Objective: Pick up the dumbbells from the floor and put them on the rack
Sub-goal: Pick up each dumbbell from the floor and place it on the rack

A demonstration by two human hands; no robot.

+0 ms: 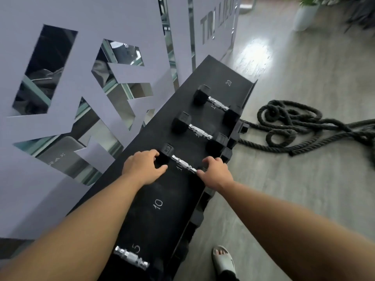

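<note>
A black dumbbell rack [229, 69] slants across the middle, marked with white numbers 5, 10 and 20. A black hex dumbbell with a chrome handle [183, 164] lies on it. My left hand [142, 167] grips its far head and my right hand [216, 172] grips its near head. Two more dumbbells [200, 131] [218, 103] rest on the rack beyond it. Another dumbbell's chrome handle [132, 257] shows near the 5 mark, its heads hidden in the dark.
A grey cut-out wall panel [60, 88] runs along the rack's left side. A coiled black battle rope [294, 126] lies on the floor to the right. A white plant pot [306, 15] stands far right. My sandalled foot [223, 260] is beside the rack.
</note>
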